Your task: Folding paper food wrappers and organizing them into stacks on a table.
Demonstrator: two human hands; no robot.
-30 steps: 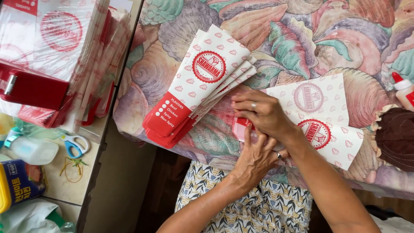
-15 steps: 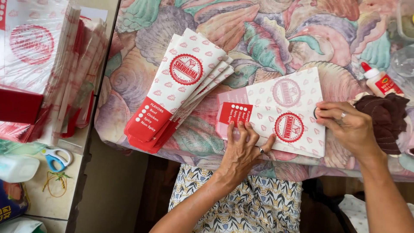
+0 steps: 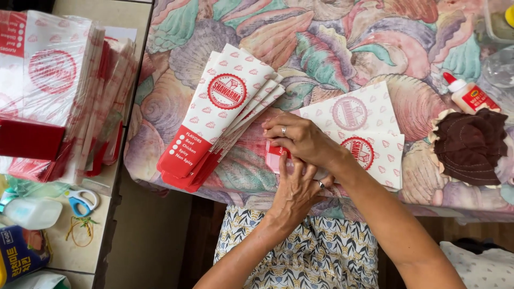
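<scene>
Paper sleeve [image 3: 369, 134] (red-printed) pressed flat under both hands [image 3: 300, 140]

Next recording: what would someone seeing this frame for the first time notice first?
Both hands meet at the table's near edge: the right hand lies over the left hand, pressing a red-and-white paper bag flat on the flowery tablecloth. Left of them a fanned pile of finished bags lies slanted. A glue bottle and a brown cloth sit at the right.

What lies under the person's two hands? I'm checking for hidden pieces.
Under the right hand and left hand lies a flat red-and-white printed paper bag; its red end peeks out, the rest is covered.
</scene>
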